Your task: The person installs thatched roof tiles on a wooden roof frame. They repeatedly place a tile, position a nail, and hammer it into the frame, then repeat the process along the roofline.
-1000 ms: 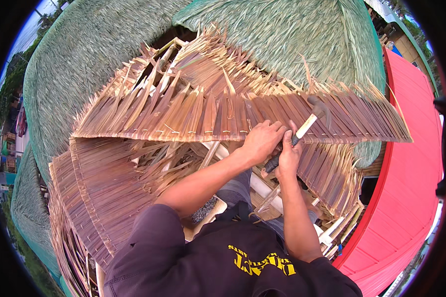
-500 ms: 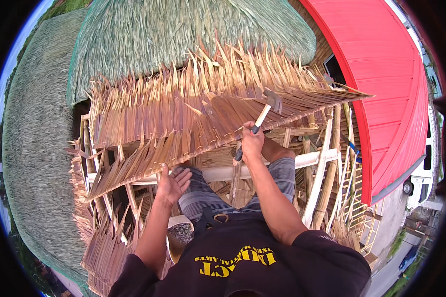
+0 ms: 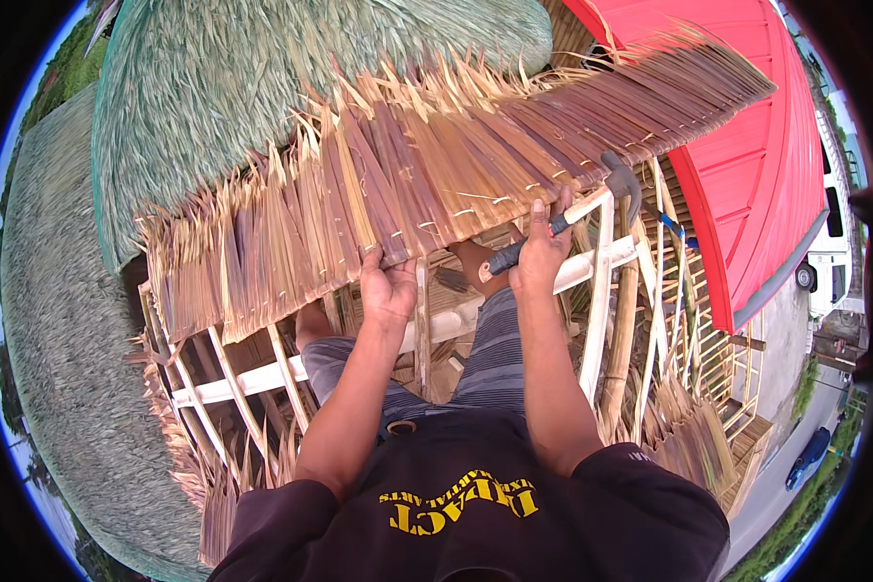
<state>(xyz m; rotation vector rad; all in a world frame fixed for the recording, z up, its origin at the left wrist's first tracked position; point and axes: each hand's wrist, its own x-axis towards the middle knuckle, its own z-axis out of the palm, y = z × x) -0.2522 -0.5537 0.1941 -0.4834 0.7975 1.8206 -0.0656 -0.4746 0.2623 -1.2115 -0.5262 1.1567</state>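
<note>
A: Where are the hands now?

B: Both are up at the near edge of the thatch panel [image 3: 436,184]. The left hand [image 3: 388,288] is closed on that edge, fingers curled under the dried leaves. Half a second ago it hung open and lower down, near the person's lap, holding nothing.

A: And the right hand?

B: The right hand [image 3: 541,254] is wrapped around the dark grip of a hammer [image 3: 563,218], as it was in the earlier views. The hammer's head points far and right, just beside a white batten [image 3: 601,291] of the roof frame [image 3: 262,378]. It also presses against the panel's edge.

A: Has the panel moved?

B: Yes. A second ago it lay lower and flatter across the view. Now it sits higher and tilted, its right end reaching toward the red roof [image 3: 747,165], with the bare frame showing beneath it. The view itself has also swung, so part of that shift is the head turning.

A: What does that suggest?

B: With two hands on it rather than one, the panel looks to be getting lifted or shifted along the frame rather than nailed. The hammer is held but idle, not raised.

A: Anything else around?

B: Green thatch [image 3: 262,87] lies far and left, behind the panel. The person's knees, in striped shorts [image 3: 495,359], sit between the battens.
</note>
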